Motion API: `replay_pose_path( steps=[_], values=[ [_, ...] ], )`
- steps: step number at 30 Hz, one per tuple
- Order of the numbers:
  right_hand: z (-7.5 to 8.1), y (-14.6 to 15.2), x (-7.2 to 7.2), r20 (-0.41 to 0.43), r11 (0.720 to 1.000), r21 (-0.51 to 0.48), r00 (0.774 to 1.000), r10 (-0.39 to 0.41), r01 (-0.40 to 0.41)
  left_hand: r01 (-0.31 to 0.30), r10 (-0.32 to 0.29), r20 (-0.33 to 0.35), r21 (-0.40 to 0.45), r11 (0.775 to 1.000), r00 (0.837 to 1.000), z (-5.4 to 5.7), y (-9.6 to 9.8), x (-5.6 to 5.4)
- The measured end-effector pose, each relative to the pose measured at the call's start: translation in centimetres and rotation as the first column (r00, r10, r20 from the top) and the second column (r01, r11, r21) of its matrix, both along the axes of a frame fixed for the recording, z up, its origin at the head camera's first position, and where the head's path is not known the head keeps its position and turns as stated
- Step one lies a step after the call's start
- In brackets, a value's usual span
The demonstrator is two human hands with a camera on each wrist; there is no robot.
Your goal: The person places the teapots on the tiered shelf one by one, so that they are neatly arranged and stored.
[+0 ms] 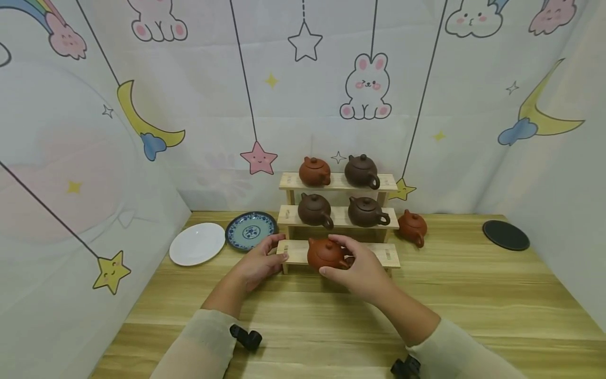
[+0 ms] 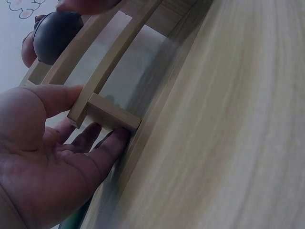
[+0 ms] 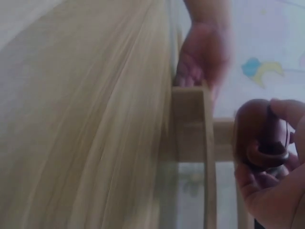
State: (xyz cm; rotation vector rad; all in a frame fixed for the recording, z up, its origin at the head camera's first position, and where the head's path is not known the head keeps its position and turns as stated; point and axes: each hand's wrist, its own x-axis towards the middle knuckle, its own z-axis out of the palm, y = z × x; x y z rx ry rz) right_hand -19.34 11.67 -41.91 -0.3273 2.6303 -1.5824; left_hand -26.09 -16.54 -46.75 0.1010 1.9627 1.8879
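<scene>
My right hand (image 1: 366, 273) holds a reddish-brown clay teapot (image 1: 325, 254) by its sides, thumb toward the front and fingers behind. The teapot is over the lowest step of a three-step wooden display stand (image 1: 389, 255). In the right wrist view, its looped handle shows between my fingers, and the teapot (image 3: 252, 124) stands apart from the lowest board. With my left hand (image 1: 258, 266) I grip the left end of that lowest step. The left wrist view shows the thumb on the board and the fingers of the hand (image 2: 52, 143) against the stand's leg.
Two dark teapots (image 1: 314, 210) sit on the middle step. The top step carries a reddish teapot (image 1: 314, 171) and a dark teapot (image 1: 362, 171). Another red teapot (image 1: 413, 226) stands right of the stand. A white plate (image 1: 198, 243), blue-patterned plate (image 1: 252, 231) and black disc (image 1: 505, 235) lie on the table.
</scene>
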Motion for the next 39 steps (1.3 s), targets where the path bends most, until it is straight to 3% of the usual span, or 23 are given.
replay_pose_path(
  steps=[11,17,27,33,39],
  values=[
    [-0.7,-3.4,-2.6,-0.044,1.0,-0.001,0.999,0.003,-0.003,0.015,-0.016,-0.017,-0.021,1.0,1.0,0.0,-0.2,0.0],
    [-0.9,-4.0,-3.1,-0.055,0.997,0.073,0.998,-0.016,0.021,0.01,-0.011,-0.01,-0.033,0.999,1.0,0.1,-0.1,0.0],
    [-0.4,-2.8,-2.3,-0.034,0.996,0.086,0.999,-0.007,0.01,0.01,-0.01,-0.007,-0.022,1.0,1.0,0.1,-0.1,0.1],
    [-0.2,0.4,-1.1,-0.033,0.993,0.112,0.999,-0.035,0.039,0.027,-0.028,-0.013,-0.007,1.0,1.0,-0.2,0.0,0.0],
    [0.2,5.1,0.5,-0.048,0.998,0.042,0.998,-0.04,0.042,0.023,-0.023,-0.016,-0.008,1.0,1.0,-0.1,-0.2,-0.1]
  ],
)
